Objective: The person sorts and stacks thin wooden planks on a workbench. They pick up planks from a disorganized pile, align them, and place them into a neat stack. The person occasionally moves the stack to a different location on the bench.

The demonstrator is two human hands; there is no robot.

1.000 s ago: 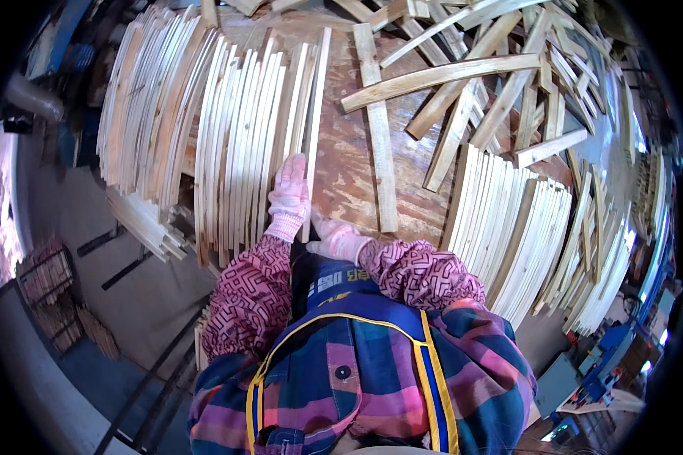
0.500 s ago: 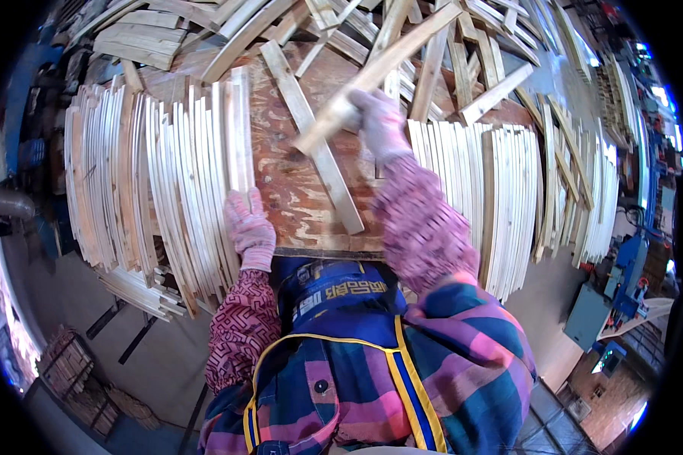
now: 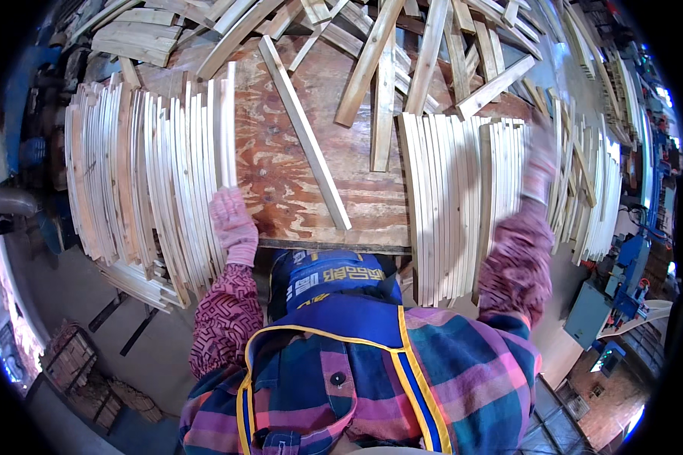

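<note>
A plywood counter (image 3: 334, 189) is seen from above, crowded with thin pale wooden slats. The left hand (image 3: 233, 226), in a pink glove, is laid against the near end of the left slat row (image 3: 152, 174), its fingers curled around the innermost slat (image 3: 228, 125) at that slat's lower end; it is closed on that strip. The right hand (image 3: 539, 163) is blurred at the far edge of the right slat row (image 3: 463, 197), and whether it is clasped on anything cannot be told. A single longer batten (image 3: 305, 133) lies slantwise across the bare middle of the counter, apart from both rows. A loose heap of battens (image 3: 432, 53) is piled across the far side.

The slats are judged to be light, stiff along their length yet springy, since many are seen to bow slightly. Being thin and dry, they would likely split or snap if bent hard, and rough edges may shed splinters, which the gloves guard against. One slat is best taken near an end, as is done here, and slid out lengthwise; a bundle would be better gripped near the middle, so the ends do not fan apart.
</note>
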